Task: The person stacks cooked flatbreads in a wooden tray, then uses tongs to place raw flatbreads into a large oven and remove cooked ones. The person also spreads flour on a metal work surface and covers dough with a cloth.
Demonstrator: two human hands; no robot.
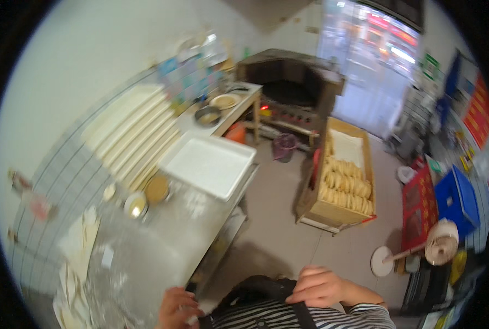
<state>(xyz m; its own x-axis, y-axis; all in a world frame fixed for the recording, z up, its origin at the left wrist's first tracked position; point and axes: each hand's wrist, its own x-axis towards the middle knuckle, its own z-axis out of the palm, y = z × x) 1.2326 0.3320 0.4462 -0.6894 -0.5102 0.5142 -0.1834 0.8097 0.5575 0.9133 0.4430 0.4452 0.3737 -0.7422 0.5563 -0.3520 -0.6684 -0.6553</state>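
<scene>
At the bottom of the view, my right hand [316, 286] has its fingers closed on a dark strap [304, 314] over a black-and-white striped shirt [261, 316]. Lower left of it, my left hand [179, 307] is at the near edge of the metal worktable [158, 246], beside dark cloth at my front; blur hides whether it grips anything. On the worktable lie a white tray [209, 164], a bowl with brown contents [157, 189], a small bowl with yellowish contents [136, 205], a small white rectangular piece [107, 256] and patches of white powder.
Stacked white trays [133, 135] lean on the left wall, with crumpled pale cloth [73, 283] below. A wooden box [347, 209] holds rows of flat pale breads. Beyond stand an oven-like appliance [289, 98] and a purple-lined bin [284, 147]. A standing fan [442, 242] and blue crate [458, 203] are right.
</scene>
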